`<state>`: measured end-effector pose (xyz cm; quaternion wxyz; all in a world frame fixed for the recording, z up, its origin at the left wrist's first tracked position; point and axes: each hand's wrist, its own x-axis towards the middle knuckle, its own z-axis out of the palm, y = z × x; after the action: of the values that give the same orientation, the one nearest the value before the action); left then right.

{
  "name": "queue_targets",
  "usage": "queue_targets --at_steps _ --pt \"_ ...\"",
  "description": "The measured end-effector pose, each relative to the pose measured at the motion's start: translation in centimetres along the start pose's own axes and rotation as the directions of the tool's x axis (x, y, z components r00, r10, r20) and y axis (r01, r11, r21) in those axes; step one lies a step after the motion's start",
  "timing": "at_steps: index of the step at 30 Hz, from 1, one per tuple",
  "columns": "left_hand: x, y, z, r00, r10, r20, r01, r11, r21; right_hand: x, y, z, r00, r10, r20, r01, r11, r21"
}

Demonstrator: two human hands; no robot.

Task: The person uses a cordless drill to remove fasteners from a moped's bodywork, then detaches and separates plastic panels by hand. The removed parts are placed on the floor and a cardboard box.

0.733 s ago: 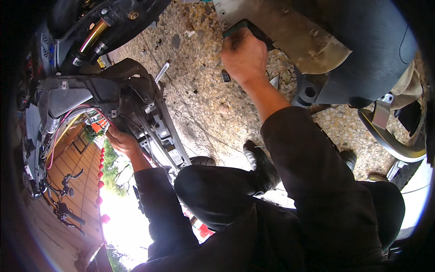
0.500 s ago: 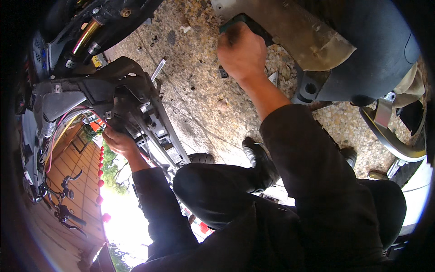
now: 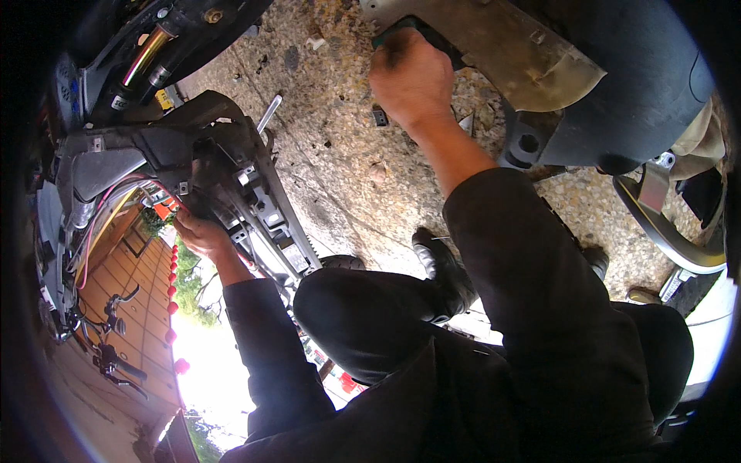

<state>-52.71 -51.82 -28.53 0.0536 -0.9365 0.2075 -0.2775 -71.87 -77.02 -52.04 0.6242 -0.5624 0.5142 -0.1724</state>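
My left hand (image 3: 202,234) grips the lower edge of a black plastic scooter body panel (image 3: 231,174) with clips and brackets on its inner side. My right hand (image 3: 411,79) is closed around a dark tool with a green grip (image 3: 401,31), reaching far forward over the gravelly concrete ground (image 3: 340,147). The tool's end sits against a dusty tan panel (image 3: 502,46). Both sleeves are dark.
A scooter frame with pink and yellow wires (image 3: 100,208) stands at left, a shock absorber (image 3: 147,54) above it. A silver wrench (image 3: 268,113) lies on the ground. A dark blue-grey body panel (image 3: 641,85) lies at upper right. My black shoes (image 3: 444,266) rest on the concrete.
My right hand has pushed further forward with the tool toward the tan panel. My left hand has shifted slightly down along the black panel while keeping hold of it.
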Motion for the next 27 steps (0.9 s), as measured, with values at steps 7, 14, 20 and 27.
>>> queue_targets --at_steps 7,14,20,27 --pt "0.0 -0.2 0.1 0.999 -0.04 0.004 0.04 0.999 -0.002 -0.1 0.1 0.2 0.999 -0.014 -0.043 0.013 1.0 -0.01" --pt "0.0 -0.5 0.5 0.999 -0.009 -0.035 0.008 1.0 -0.014 0.0 0.2 0.3 0.998 -0.01 -0.057 0.009 1.0 -0.026" --pt "-0.1 -0.1 0.2 0.999 0.033 -0.02 -0.034 0.999 -0.04 0.0 0.2 0.2 0.999 -0.002 -0.044 0.001 1.0 -0.025" --pt "-0.3 0.3 0.3 0.997 0.054 -0.05 -0.055 0.998 -0.033 0.0 -1.1 -0.3 0.996 0.056 0.067 -0.051 0.996 -0.079"
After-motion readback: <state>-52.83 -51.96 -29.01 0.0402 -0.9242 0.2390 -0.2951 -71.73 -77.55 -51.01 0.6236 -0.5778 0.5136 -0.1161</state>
